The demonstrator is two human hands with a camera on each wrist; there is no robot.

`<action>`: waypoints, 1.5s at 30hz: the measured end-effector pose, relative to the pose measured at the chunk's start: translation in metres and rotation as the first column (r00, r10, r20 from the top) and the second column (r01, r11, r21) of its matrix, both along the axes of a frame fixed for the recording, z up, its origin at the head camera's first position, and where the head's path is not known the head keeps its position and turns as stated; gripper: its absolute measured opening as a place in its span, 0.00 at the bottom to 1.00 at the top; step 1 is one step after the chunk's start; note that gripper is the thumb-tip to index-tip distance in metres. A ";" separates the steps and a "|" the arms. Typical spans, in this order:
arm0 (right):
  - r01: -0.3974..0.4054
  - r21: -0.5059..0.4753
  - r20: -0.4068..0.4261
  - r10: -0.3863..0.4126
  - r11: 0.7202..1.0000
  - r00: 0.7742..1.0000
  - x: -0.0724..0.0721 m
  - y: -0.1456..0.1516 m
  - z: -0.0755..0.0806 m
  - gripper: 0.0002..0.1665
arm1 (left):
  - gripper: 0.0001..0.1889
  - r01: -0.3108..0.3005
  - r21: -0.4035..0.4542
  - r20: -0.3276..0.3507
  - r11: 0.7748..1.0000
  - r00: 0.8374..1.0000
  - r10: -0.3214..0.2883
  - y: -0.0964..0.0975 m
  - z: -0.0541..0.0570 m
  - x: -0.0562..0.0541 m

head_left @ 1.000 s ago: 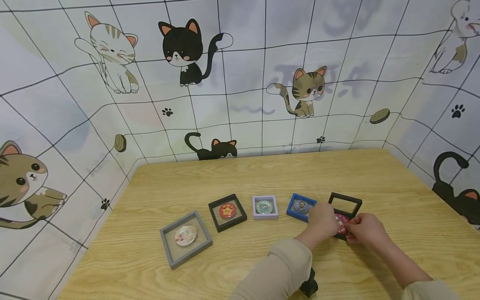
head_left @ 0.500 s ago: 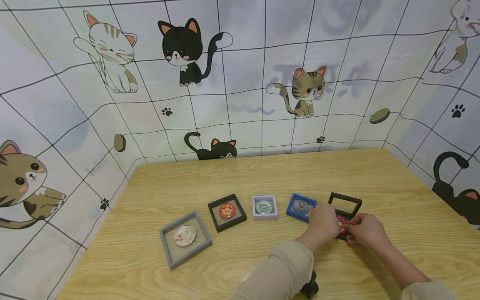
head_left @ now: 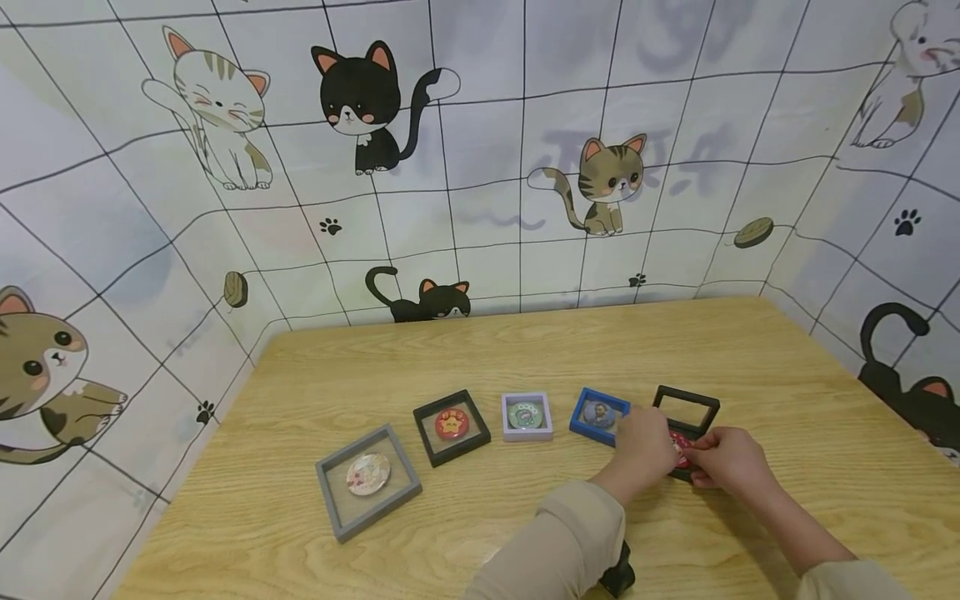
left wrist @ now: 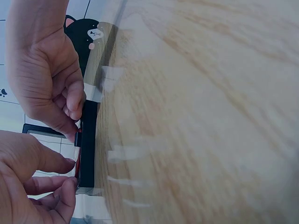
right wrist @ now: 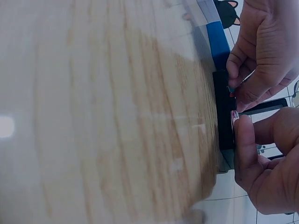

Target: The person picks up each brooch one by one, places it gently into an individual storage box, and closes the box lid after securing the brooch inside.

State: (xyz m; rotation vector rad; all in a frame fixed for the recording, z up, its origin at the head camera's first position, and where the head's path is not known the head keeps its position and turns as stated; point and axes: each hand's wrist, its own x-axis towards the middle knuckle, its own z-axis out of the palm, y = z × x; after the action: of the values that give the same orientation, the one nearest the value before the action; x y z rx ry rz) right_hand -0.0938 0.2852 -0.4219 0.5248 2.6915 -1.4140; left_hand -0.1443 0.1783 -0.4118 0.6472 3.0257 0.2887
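In the head view, a red round badge [head_left: 679,442] sits at a small black display frame, whose lid [head_left: 688,394] stands raised behind it. From the left side my left hand [head_left: 647,442] bends over the badge and pinches its edge, partly covering badge and frame. On the other side, my right hand [head_left: 731,458] pinches the badge's near right edge between thumb and fingers. Low side-on, the left wrist view shows the black base [left wrist: 88,149] on the table, with a thin red edge above it between the fingers. The right wrist view shows both hands close together over this base.
Left of the hands stand a blue frame [head_left: 581,427], a lilac frame [head_left: 550,417], a black frame [head_left: 480,450] and a larger grey frame [head_left: 375,518], each with a badge inside. A black object [head_left: 618,572] lies by the left sleeve. Cat-printed cloth [head_left: 487,250] walls the wooden table [head_left: 487,358].
The head view has shifted slightly. Both hands stay at the badge, and the raised lid and other frames keep their places on the table.
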 end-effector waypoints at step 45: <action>-0.058 0.073 0.109 0.050 0.996 0.993 0.012 -0.003 0.002 0.31 | 0.24 0.086 0.317 0.082 0.945 0.990 -0.118 -0.020 0.019 -0.014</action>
State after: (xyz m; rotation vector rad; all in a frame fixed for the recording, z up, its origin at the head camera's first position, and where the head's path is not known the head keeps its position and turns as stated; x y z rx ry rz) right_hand -0.0820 0.2825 -0.4197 0.5130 2.6615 -1.2380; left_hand -0.1586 0.1586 -0.3925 0.7783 2.8619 0.7826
